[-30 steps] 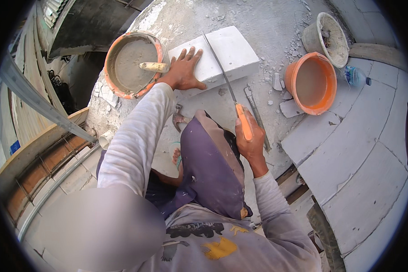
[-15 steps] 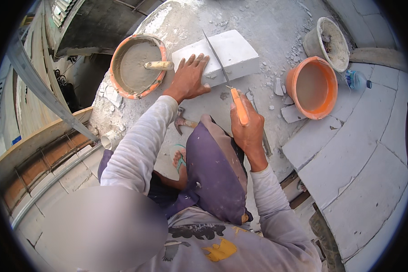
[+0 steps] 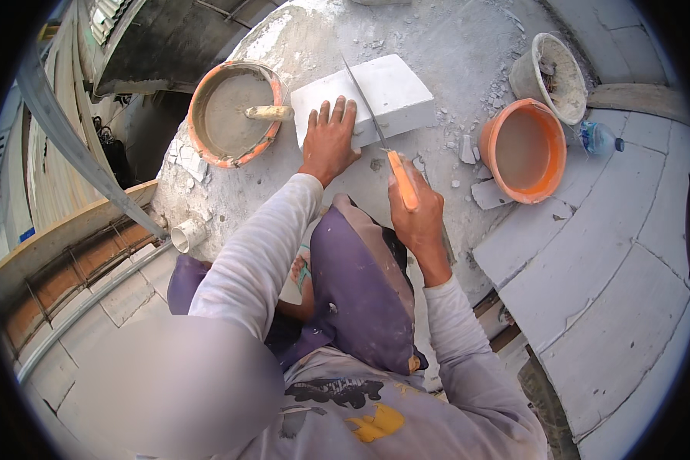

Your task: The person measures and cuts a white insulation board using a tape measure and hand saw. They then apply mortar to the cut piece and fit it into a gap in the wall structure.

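Note:
A white, lightweight-looking building block (image 3: 400, 80) lies on the dusty concrete surface in front of me. My left hand (image 3: 330, 144) rests palm down on its near left part, fingers spread over the top. With my right hand (image 3: 422, 218) I grip the orange handle of a handsaw (image 3: 403, 182). The saw's narrow blade slants across the block's top, from the near edge toward the far left, just right of my left fingers. Whether the teeth have cut into the block, I cannot tell.
Left of the block stands an orange bucket (image 3: 195, 126) of grey slurry, a wooden-handled tool (image 3: 268, 113) across its rim. At right are another orange bucket (image 3: 492, 146) with murky liquid, a whitish bucket (image 3: 530, 77), a plastic bottle (image 3: 598, 138) and broken block pieces (image 3: 468, 149).
My left hand has shifted right and slightly nearer on the block, and its forearm now covers the hammer seen before. The saw stays laid across the block with little visible movement.

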